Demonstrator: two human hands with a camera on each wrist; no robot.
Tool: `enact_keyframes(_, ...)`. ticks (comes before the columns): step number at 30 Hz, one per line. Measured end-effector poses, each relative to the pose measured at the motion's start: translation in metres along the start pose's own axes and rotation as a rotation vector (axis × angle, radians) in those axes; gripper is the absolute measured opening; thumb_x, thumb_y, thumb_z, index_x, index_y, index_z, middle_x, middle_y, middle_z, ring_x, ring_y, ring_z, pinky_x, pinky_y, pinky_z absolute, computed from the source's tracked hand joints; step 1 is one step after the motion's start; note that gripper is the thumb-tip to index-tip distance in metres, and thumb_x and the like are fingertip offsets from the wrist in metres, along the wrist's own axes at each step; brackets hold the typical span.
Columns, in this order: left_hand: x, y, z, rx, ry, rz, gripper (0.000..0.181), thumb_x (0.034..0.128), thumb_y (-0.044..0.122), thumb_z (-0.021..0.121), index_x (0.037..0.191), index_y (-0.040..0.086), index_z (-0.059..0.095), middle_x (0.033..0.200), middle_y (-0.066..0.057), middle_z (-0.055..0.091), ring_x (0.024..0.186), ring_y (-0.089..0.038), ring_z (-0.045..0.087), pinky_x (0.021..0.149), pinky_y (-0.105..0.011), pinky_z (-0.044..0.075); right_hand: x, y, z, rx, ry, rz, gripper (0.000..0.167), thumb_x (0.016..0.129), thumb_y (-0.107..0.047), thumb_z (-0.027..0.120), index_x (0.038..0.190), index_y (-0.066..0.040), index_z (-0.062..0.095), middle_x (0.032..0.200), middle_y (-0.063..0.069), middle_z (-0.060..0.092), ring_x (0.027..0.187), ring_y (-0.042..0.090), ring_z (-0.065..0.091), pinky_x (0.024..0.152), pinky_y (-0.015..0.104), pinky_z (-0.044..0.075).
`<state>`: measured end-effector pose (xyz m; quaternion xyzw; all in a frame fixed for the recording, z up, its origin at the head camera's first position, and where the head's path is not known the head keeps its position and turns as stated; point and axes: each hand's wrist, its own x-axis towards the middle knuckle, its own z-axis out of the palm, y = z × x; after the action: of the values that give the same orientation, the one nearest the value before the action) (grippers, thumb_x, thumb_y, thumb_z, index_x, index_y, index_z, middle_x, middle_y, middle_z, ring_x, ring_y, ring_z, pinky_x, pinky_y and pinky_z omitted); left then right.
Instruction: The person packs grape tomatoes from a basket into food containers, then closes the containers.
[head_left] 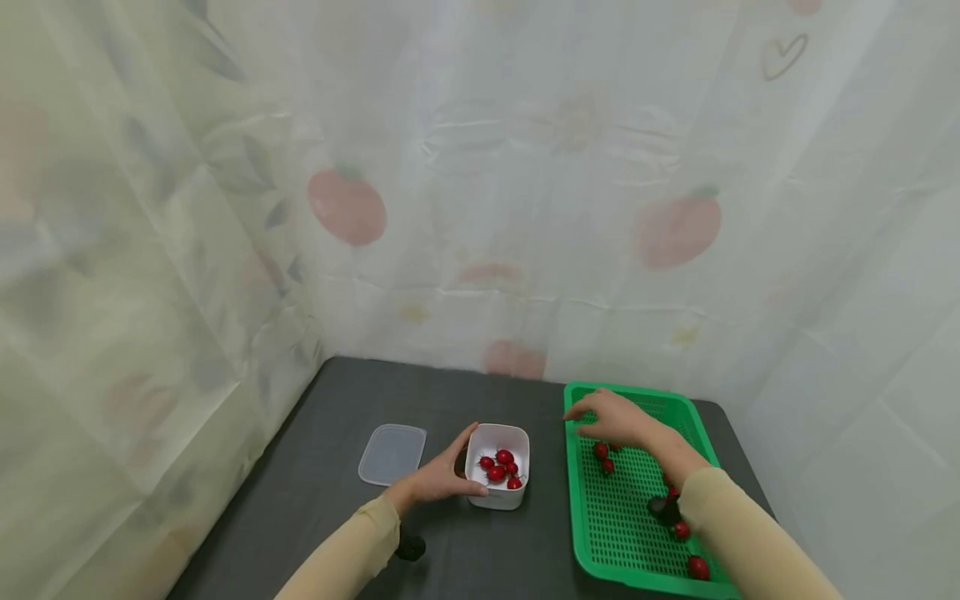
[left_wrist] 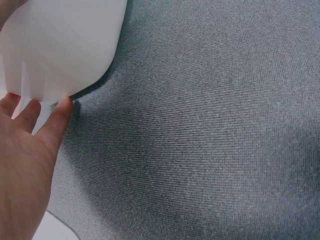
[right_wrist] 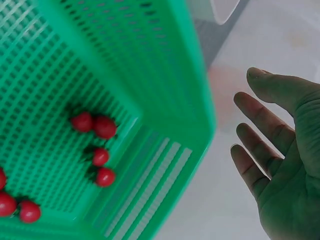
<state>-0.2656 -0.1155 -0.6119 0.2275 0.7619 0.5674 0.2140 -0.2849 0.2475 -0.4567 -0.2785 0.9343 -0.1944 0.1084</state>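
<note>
A white square container (head_left: 498,497) stands on the dark table with several small red tomatoes (head_left: 497,473) inside. My left hand (head_left: 437,477) grips its left side, thumb along the front and fingers toward the back corner. The left wrist view shows fingertips against the container's white wall (left_wrist: 65,45). Over the far left part of a green perforated basket (head_left: 626,517), my right hand (head_left: 615,418) is raised with fingers extended and nothing held. Several tomatoes (right_wrist: 100,157) lie on the basket floor in the right wrist view, apart from that hand (right_wrist: 285,145).
A translucent square lid (head_left: 392,455) lies left of the container. Dark wrist-worn devices show under the left forearm (head_left: 410,547) and by the right forearm (head_left: 663,508). A pale printed curtain (head_left: 480,208) hangs behind the table and along both sides.
</note>
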Motion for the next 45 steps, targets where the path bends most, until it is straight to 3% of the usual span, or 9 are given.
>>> enact_keyframes(4, 0.000, -0.001, 0.000, -0.012, -0.002, 0.006, 0.116, 0.0857, 0.024, 0.086, 0.166, 0.022, 0.002, 0.166, -0.015, 0.020, 0.146, -0.038, 0.030, 0.111, -0.055, 0.037, -0.013, 0.013, -0.002, 0.001, 0.006, 0.030, 0.026, 0.097, -0.014, 0.070, 0.123, -0.017, 0.074, 0.123, 0.000, 0.070, 0.126, 0.033, 0.053, 0.094, 0.050, 0.049)
enact_keyframes(10, -0.002, 0.000, 0.000, -0.026, -0.009, 0.012, 0.114, 0.0866, 0.022, 0.085, 0.165, 0.025, 0.002, 0.166, -0.015, 0.019, 0.146, -0.038, 0.030, 0.110, -0.054, 0.039, -0.026, 0.030, 0.001, 0.009, -0.003, 0.056, 0.028, 0.095, -0.006, 0.068, 0.122, -0.012, 0.074, 0.122, 0.006, 0.071, 0.115, 0.035, 0.061, 0.086, 0.049, 0.052)
enact_keyframes(22, -0.002, 0.003, 0.001, -0.001, 0.002, -0.002, 0.117, 0.0856, 0.024, 0.086, 0.166, 0.020, 0.001, 0.166, -0.015, 0.019, 0.146, -0.038, 0.030, 0.111, -0.054, 0.037, -0.030, 0.057, 0.026, -0.066, 0.012, 0.140, 0.024, 0.093, -0.012, 0.076, 0.116, -0.008, 0.075, 0.112, 0.008, 0.072, 0.110, 0.038, 0.063, 0.095, 0.057, 0.048)
enact_keyframes(25, -0.003, 0.004, 0.002, 0.008, 0.004, -0.006, 0.117, 0.0852, 0.026, 0.086, 0.166, 0.022, 0.002, 0.166, -0.015, 0.021, 0.146, -0.037, 0.031, 0.111, -0.055, 0.036, -0.028, 0.062, 0.035, -0.117, 0.018, 0.192, 0.024, 0.092, -0.016, 0.077, 0.113, -0.006, 0.074, 0.107, 0.008, 0.072, 0.102, 0.037, 0.065, 0.089, 0.057, 0.050)
enact_keyframes(30, -0.002, 0.004, 0.002, 0.021, 0.007, -0.009, 0.117, 0.0850, 0.027, 0.087, 0.166, 0.024, 0.002, 0.166, -0.014, 0.021, 0.146, -0.036, 0.030, 0.112, -0.055, 0.035, -0.024, 0.065, 0.048, -0.127, 0.015, 0.299, 0.018, 0.091, -0.022, 0.079, 0.101, -0.009, 0.074, 0.095, 0.003, 0.070, 0.081, 0.024, 0.064, 0.069, 0.046, 0.053)
enact_keyframes(33, -0.002, 0.004, 0.002, 0.011, 0.001, -0.004, 0.116, 0.0855, 0.026, 0.086, 0.166, 0.025, 0.002, 0.166, -0.014, 0.020, 0.147, -0.036, 0.030, 0.112, -0.055, 0.035, -0.021, 0.064, 0.055, -0.115, 0.008, 0.345, 0.013, 0.091, -0.024, 0.078, 0.091, -0.012, 0.073, 0.086, 0.000, 0.067, 0.071, 0.018, 0.058, 0.061, 0.040, 0.048)
enact_keyframes(35, -0.001, 0.003, 0.002, 0.007, -0.001, -0.003, 0.115, 0.0859, 0.026, 0.086, 0.166, 0.026, 0.002, 0.166, -0.014, 0.020, 0.146, -0.036, 0.030, 0.112, -0.055, 0.036, -0.019, 0.065, 0.060, -0.111, 0.008, 0.369, 0.018, 0.091, -0.025, 0.078, 0.080, -0.014, 0.071, 0.073, -0.004, 0.060, 0.062, 0.014, 0.048, 0.055, 0.035, 0.040)
enact_keyframes(40, 0.000, 0.001, 0.001, 0.030, 0.004, -0.008, 0.116, 0.0857, 0.028, 0.086, 0.166, 0.023, 0.002, 0.166, -0.013, 0.021, 0.146, -0.035, 0.030, 0.112, -0.055, 0.035, -0.013, 0.072, 0.072, -0.106, 0.006, 0.410, 0.041, 0.091, -0.030, 0.078, 0.059, -0.016, 0.056, 0.055, -0.007, 0.036, 0.054, 0.012, 0.027, 0.052, 0.032, 0.025)
enact_keyframes(45, 0.000, 0.001, 0.001, 0.032, 0.010, -0.024, 0.118, 0.0841, 0.031, 0.087, 0.166, 0.024, 0.002, 0.166, -0.011, 0.021, 0.147, -0.032, 0.030, 0.114, -0.055, 0.032, -0.011, 0.074, 0.075, -0.107, -0.017, 0.445, 0.034, 0.087, -0.025, 0.078, 0.062, -0.016, 0.057, 0.058, -0.005, 0.041, 0.056, 0.014, 0.031, 0.054, 0.033, 0.027)
